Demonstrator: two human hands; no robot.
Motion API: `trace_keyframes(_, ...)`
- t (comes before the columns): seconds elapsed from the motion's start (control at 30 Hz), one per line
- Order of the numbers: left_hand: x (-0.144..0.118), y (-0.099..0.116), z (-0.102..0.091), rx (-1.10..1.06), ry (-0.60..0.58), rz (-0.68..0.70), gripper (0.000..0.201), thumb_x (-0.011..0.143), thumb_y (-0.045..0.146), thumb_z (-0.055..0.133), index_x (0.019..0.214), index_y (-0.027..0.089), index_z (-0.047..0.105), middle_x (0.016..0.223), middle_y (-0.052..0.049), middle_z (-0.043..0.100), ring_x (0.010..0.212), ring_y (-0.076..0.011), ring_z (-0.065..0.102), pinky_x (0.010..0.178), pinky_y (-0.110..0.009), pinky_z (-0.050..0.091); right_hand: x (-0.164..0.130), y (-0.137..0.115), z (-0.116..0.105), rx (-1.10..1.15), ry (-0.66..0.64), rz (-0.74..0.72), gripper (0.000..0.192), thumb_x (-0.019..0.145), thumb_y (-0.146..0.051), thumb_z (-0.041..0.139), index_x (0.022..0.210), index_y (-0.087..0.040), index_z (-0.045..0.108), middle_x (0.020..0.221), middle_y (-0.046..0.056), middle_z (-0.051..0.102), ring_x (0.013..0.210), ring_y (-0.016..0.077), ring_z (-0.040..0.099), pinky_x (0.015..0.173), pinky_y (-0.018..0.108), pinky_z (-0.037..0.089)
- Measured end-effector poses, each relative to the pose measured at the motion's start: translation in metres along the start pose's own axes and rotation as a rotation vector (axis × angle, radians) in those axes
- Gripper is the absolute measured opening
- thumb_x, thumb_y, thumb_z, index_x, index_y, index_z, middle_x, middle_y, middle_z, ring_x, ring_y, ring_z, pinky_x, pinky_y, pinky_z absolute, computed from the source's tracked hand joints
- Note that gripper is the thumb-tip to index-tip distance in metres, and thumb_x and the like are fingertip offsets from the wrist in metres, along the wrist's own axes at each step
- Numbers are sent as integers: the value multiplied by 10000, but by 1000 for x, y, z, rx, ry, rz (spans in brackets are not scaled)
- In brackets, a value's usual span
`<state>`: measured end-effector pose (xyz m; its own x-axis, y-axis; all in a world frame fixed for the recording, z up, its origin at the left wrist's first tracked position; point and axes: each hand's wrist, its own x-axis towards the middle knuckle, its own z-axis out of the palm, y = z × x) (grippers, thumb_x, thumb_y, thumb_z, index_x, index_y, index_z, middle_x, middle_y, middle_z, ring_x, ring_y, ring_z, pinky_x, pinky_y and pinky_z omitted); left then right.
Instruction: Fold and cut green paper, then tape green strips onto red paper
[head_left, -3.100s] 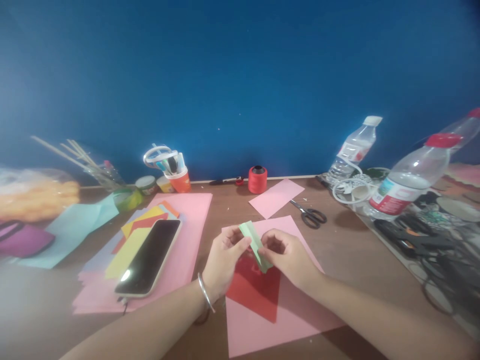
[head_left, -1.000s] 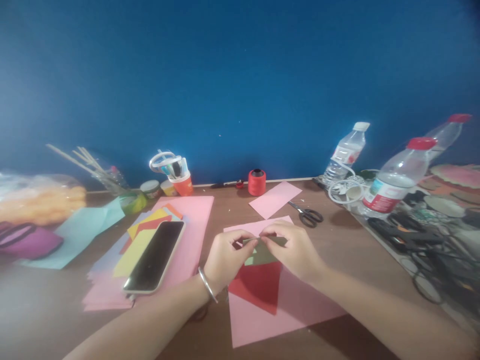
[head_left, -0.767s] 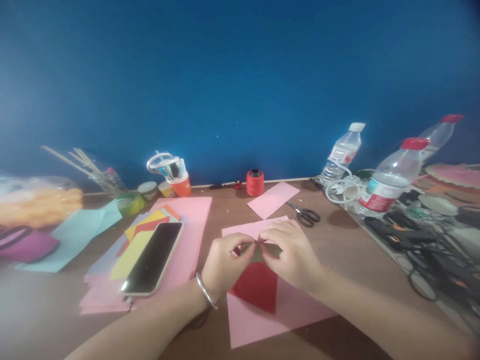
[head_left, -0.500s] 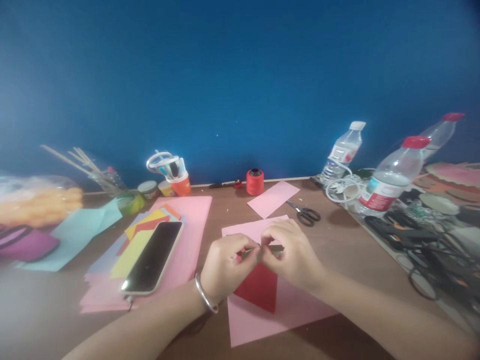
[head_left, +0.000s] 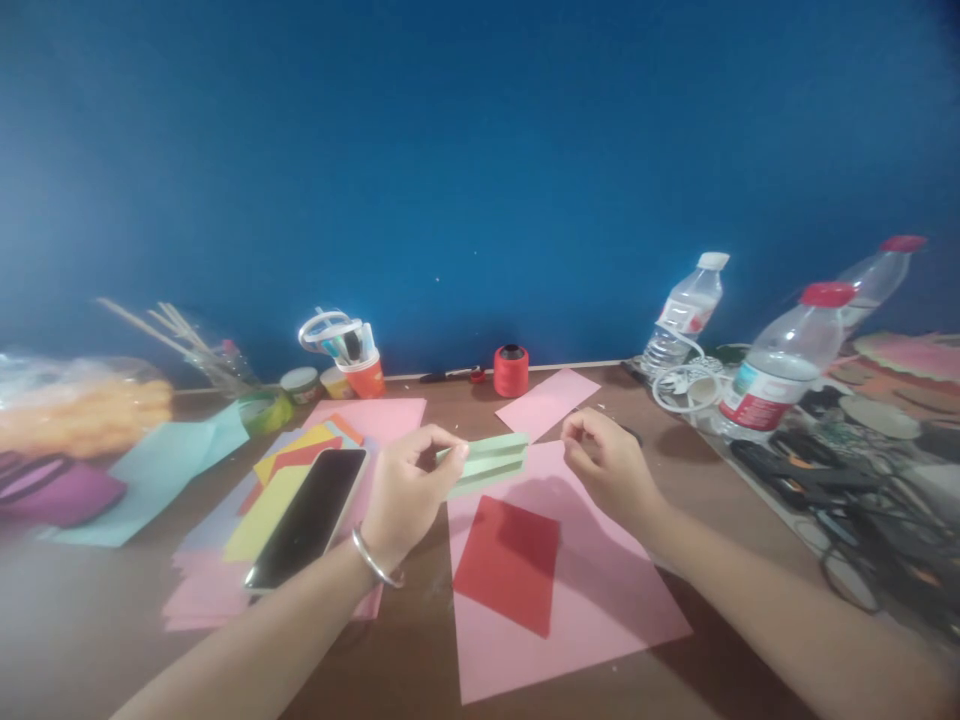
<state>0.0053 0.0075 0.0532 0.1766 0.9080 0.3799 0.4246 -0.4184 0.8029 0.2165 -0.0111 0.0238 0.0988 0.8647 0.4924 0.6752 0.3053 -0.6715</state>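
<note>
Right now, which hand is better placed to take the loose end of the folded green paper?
Right, probably. The left hand already pinches the folded green paper at its near end, so it is taken. The right hand hovers empty just beside the paper's free end, fingers curled toward it.

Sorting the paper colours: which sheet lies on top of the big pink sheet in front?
The red sheet; it lies flat on the big pink sheet, while the green folded one is held up.
</note>
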Motion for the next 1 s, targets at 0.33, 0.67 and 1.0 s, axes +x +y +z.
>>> trace_keyframes(0.33, -10, -4, 19, -85, -189, -27, 100, 720, 163, 555, 772, 189, 637, 772, -26, 646, 718, -163, 573, 655, -255, 421, -21, -26, 16, 275, -216, 143, 120, 748, -171, 524, 715, -209, 633, 688, -14, 642, 575, 135, 527, 496, 233, 360)
trace_keyframes(0.67, -18, -5, 22, 274, -213, 310, 113, 686, 91, 526, 681, 203, 537, 703, -7, 610, 704, -177, 540, 684, -307, 363, -31, -34, 21, 194, -324, 71, 132, 760, -149, 518, 701, -198, 625, 663, -15, 644, 585, 130, 554, 508, 227, 378)
trace_keyframes(1.0, -15, -5, 18, 479, -219, 479, 119, 630, 67, 481, 630, 185, 482, 602, 4, 534, 623, -156, 476, 662, -316, 333, -34, -33, 18, 258, -285, 70, 139, 742, -112, 524, 684, -200, 616, 665, -26, 642, 623, 122, 565, 466, 193, 365)
